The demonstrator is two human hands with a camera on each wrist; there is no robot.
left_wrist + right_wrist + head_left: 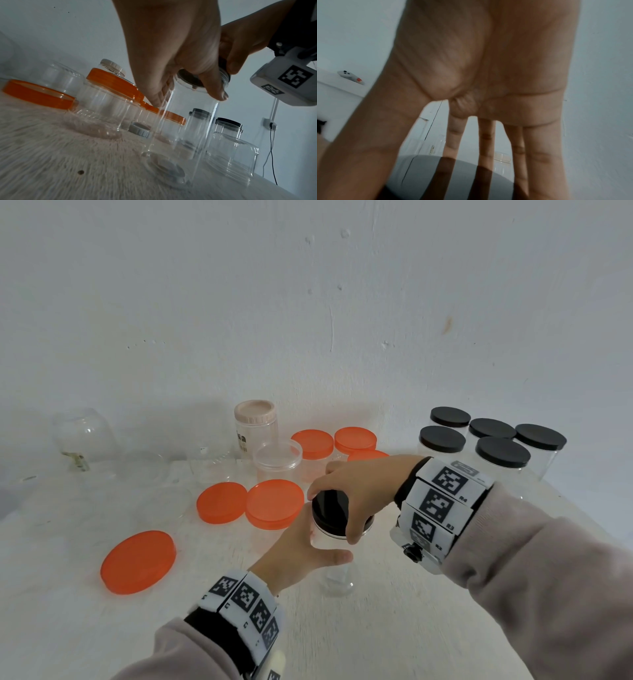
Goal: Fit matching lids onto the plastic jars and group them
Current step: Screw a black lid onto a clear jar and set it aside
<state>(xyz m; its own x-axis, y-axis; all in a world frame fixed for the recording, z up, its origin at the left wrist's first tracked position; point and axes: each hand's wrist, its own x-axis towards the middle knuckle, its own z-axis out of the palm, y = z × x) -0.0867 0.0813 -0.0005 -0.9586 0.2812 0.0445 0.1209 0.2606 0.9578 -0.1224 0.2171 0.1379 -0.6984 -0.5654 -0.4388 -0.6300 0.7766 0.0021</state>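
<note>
Head view: left hand (301, 546) grips jar (337, 580); right hand (359, 494) clasps, half-hides black lid (330, 510).

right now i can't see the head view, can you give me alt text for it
Right hand grips a round black plastic lid on a clear plastic jar that the left hand holds upright on the white table. Three loose orange lids lie left; five black-lidded jars stand grouped far right.

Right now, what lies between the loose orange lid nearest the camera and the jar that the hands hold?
Only bare table; the head view shows nothing between the orange lid and the jar.
</note>
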